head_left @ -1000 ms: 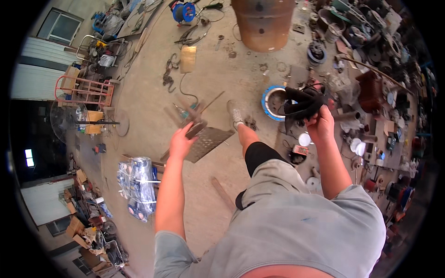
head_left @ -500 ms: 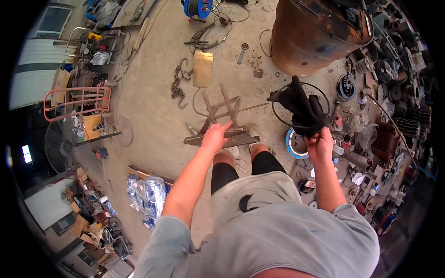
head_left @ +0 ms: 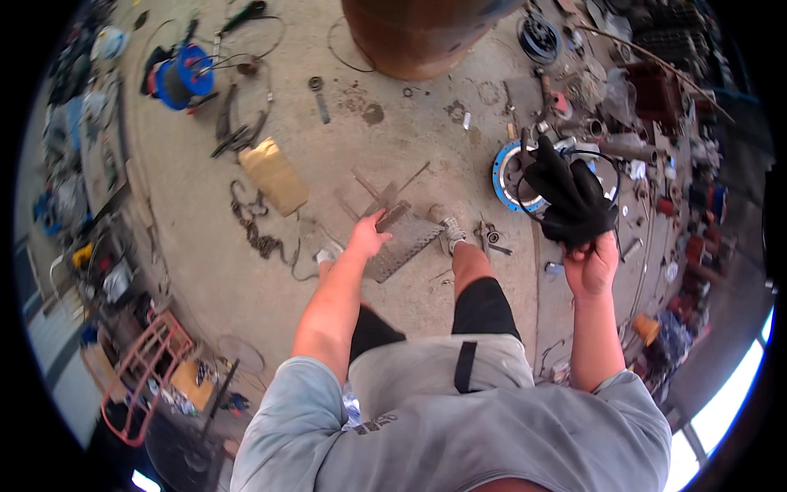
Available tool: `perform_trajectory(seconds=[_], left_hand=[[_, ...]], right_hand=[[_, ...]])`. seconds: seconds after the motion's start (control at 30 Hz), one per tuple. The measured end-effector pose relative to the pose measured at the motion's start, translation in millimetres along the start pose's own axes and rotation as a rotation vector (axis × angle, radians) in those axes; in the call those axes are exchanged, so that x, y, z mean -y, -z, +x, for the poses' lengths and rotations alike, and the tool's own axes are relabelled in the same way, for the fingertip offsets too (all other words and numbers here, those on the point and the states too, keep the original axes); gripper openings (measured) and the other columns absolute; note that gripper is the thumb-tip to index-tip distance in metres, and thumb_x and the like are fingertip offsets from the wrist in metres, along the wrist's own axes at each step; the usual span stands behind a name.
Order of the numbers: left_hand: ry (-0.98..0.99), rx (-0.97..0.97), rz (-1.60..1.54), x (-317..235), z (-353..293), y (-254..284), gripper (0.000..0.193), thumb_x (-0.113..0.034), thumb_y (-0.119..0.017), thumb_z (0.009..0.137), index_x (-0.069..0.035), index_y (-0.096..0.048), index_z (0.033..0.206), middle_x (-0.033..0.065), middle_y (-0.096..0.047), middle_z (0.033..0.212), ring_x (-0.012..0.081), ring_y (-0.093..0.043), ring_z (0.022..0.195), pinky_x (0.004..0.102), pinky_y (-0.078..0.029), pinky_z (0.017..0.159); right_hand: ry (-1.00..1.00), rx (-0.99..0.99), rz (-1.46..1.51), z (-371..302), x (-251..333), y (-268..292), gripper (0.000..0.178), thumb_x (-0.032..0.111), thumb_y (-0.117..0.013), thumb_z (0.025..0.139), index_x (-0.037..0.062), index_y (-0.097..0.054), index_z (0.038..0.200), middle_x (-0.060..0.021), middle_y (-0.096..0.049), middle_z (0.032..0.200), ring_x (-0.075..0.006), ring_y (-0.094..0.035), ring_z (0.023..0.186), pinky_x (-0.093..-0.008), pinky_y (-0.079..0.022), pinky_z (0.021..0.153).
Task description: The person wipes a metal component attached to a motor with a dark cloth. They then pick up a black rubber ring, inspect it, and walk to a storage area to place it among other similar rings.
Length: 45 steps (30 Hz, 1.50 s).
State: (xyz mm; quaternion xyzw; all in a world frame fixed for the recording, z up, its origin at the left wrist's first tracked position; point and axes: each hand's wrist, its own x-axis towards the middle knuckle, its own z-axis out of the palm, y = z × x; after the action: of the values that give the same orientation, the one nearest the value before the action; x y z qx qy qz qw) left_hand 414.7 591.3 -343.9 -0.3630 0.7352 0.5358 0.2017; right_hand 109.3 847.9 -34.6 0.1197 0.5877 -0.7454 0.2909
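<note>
My left hand [head_left: 369, 235] is closed on the edge of a small, worn stool [head_left: 402, 246], tilted between my feet. Its thin legs point away from me, and a plate with a row of notches along its edge faces up. In my right hand [head_left: 592, 264], out to the right, is a bunch of black gloves [head_left: 566, 193]. A thin black loop [head_left: 616, 168], like a hose or cable, hangs around the gloves; the fingers' grip on it is partly hidden. Beneath the gloves lies a round blue-rimmed flange [head_left: 502, 176] on the floor.
A large rusty drum [head_left: 418, 41] stands ahead. Left of it are a blue cable reel [head_left: 184, 78], a flat cardboard piece [head_left: 275, 176] and a chain [head_left: 262, 238]. Pipes and metal parts [head_left: 627, 148] crowd the right. A red cart frame [head_left: 147, 377] stands at lower left.
My view has swung to the right, so the drum and reel sit further left. My feet are wider apart. The stool has turned and tilted under my left hand; the gloves stay in my right.
</note>
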Motion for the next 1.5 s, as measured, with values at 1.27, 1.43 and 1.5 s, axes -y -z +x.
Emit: perform_trajectory(seconds=[1.27,1.43,1.5], left_hand=[[-1.06,-0.575,0.038,-11.8,12.5,16.2,0.023,-0.008,-0.062,0.098,0.001,-0.064,0.12,0.0074,-0.07,0.102,0.0164,-0.069,0.1,0.0305,-0.053,0.092],[-0.931,-0.094,-0.41,-17.3,-43.7,11.1,0.02,-0.005,-0.056,0.103,0.005,-0.062,0.12,0.0094,-0.069,0.107,0.0187,-0.068,0.101,0.0332,-0.053,0.096],[-0.961,0.022,-0.53,-23.6,-59.0,1.7,0.019,-0.003,-0.054,0.104,0.006,-0.062,0.118,0.0095,-0.069,0.104,0.0195,-0.068,0.1,0.034,-0.053,0.094]], right_hand=[[-0.071,1.139,0.572,118.7,-336.6,-50.7,0.026,0.029,-0.052,0.103,0.0083,-0.066,0.109,0.0014,-0.058,0.063,-0.01,-0.053,0.051,-0.0275,-0.045,0.052],[0.001,0.762,0.403,3.0,-264.4,-95.6,0.021,0.025,-0.055,0.103,0.0095,-0.064,0.091,0.0035,-0.058,0.067,-0.0053,-0.051,0.055,-0.0205,-0.038,0.052],[0.023,0.988,0.372,29.0,-258.8,-89.0,0.021,0.024,-0.057,0.103,0.0117,-0.063,0.087,0.0049,-0.057,0.068,-0.0055,-0.05,0.057,-0.0225,-0.038,0.053]])
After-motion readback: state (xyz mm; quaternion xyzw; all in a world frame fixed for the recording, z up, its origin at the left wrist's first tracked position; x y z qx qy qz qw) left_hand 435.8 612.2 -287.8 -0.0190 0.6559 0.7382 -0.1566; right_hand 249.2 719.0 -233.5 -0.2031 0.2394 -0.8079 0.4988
